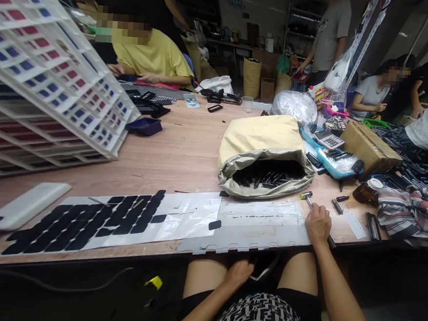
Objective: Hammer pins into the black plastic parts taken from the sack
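1. Right hand (318, 224): fingers wrapped round a small hammer-like tool with a yellow-and-dark head, metal shaft and dark handle (306, 196). It lies at the table's near edge; head pokes out beyond the fist, handle butt shows on the near side.
2. Handling, my judgement: stiff, light enough for one hand, weight towards the head. Best held by the handle. Slipperiness: cannot tell.
3. Left hand (241, 273): low over the lap, below the tabletop. Fingertips hidden; cannot tell whether it holds anything.
4. Just left of the right fist: flat grey-white board with a notched near edge (255, 242). Looks stiff; lift by opposite edges.
5. Farther left: glossy white sheet bearing rows of black rounded patches (185, 229). Probably thin and bendy; support both ends.
6. Beyond the board: tan paper-like sack, mouth gaping nearward (262, 132), slender black pieces inside (269, 176). Likely heavy, soft-walled; take from underneath.
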Demonstrator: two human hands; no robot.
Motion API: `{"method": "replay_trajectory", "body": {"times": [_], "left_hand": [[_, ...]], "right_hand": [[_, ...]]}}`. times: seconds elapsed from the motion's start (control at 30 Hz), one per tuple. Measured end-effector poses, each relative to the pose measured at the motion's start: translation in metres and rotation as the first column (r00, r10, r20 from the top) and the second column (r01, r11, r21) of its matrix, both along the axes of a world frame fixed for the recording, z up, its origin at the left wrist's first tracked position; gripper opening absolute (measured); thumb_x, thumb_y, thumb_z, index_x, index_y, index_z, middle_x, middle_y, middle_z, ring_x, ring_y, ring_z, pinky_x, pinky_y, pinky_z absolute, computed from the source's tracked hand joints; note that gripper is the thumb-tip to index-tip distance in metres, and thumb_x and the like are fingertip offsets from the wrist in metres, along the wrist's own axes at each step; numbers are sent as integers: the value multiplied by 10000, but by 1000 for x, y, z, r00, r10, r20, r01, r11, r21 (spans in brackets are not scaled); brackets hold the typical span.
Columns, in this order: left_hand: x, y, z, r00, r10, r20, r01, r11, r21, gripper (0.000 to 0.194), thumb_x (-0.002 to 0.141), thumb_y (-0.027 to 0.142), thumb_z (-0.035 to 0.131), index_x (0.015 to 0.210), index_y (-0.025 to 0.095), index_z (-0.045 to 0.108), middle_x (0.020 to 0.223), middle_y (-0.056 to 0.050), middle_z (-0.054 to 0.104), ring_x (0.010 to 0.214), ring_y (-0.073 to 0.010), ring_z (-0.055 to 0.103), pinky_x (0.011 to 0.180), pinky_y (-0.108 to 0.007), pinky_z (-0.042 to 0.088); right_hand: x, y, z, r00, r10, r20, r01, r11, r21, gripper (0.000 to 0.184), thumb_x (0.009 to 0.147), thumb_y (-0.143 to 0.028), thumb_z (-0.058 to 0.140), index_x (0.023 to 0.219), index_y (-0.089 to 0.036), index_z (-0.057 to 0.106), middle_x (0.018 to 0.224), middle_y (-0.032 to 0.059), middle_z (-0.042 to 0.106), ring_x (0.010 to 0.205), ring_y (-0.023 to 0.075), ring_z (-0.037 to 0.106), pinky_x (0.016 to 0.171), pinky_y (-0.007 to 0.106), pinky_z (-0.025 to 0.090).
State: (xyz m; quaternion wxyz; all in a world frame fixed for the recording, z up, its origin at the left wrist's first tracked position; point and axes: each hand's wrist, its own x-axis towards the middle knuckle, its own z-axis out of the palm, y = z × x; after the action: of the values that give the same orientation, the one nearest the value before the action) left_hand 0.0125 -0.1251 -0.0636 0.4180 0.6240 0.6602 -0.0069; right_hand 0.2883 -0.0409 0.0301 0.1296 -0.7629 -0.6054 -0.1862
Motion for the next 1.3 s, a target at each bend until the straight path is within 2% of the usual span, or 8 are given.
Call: {"method": "replay_trajectory", "body": {"times": [0.13, 0.3, 0.47, 0.6, 0.77, 0.9, 1.07, 1.3], "left_hand": [[4, -3, 23, 994, -87, 66, 82, 994, 67, 237, 847, 333, 573, 1003, 262, 737, 914, -82, 755, 942, -283, 708, 763, -338, 504], [1, 22, 94, 844, -350, 407, 298, 936, 188, 244, 844, 342, 580, 971, 234, 759, 817, -8, 751, 741, -181, 672, 676, -259, 475], [1, 129, 140, 950, -100, 297, -72, 854, 515, 250, 891, 294, 519, 892, 193, 747, 770, -29, 712, 707, -176, 635, 672, -273, 474], [10, 208, 136, 989, 137, -55, -75, 785, 615, 249, 904, 267, 536, 978, 133, 732, 1008, -152, 693, 904, -268, 671, 788, -352, 494], [21, 237, 123, 973, 160, -167, -43, 836, 548, 232, 873, 258, 584, 949, 98, 735, 1033, -201, 674, 945, -325, 682, 800, -388, 497], [10, 219, 128, 968, 199, -155, -73, 809, 583, 242, 895, 291, 561, 979, 127, 717, 1067, -172, 659, 931, -306, 671, 782, -382, 487], [-8, 162, 125, 990, 125, 66, -132, 656, 743, 196, 914, 339, 566, 994, 200, 677, 981, -69, 647, 859, -207, 627, 722, -298, 456], [-8, 120, 82, 969, -158, 193, -23, 715, 699, 168, 851, 273, 652, 995, 208, 707, 901, -41, 618, 886, -207, 577, 810, -330, 456]], "right_hand": [[0, 0, 0, 1000, 6, -3, -6, 1000, 1, 301, 909, -203, 481, 1176, -177, 616, 944, 93, 569, 876, 221, 460, 696, 330, 311], [-1, 1, 0, 1000, 0, 19, 0, 1000, 3, 285, 927, -198, 455, 1161, -179, 616, 936, 88, 568, 871, 218, 465, 690, 326, 298], [-2, 1, 1, 999, 5, 48, -6, 1000, 23, 274, 933, -200, 457, 1160, -185, 608, 926, 79, 566, 877, 220, 474, 687, 324, 293], [0, 1, 1, 998, 15, 63, -17, 999, 44, 273, 915, -196, 481, 1159, -179, 604, 915, 76, 565, 866, 215, 479, 678, 321, 292], [0, 2, 1, 998, 21, 66, -24, 999, 46, 272, 907, -192, 487, 1151, -186, 607, 899, 73, 567, 846, 215, 475, 671, 323, 303], [0, 2, 1, 997, 24, 70, -27, 999, 47, 282, 896, -188, 490, 1154, -182, 605, 902, 78, 564, 851, 216, 471, 677, 326, 310], [1, 3, 1, 997, 19, 73, -22, 999, 42, 285, 906, -196, 482, 1161, -179, 608, 894, 80, 562, 850, 219, 473, 676, 327, 298], [-1, 3, 3, 998, 15, 65, -18, 999, 44, 283, 919, -203, 478, 1164, -178, 619, 909, 79, 567, 852, 216, 483, 676, 318, 305]]}}
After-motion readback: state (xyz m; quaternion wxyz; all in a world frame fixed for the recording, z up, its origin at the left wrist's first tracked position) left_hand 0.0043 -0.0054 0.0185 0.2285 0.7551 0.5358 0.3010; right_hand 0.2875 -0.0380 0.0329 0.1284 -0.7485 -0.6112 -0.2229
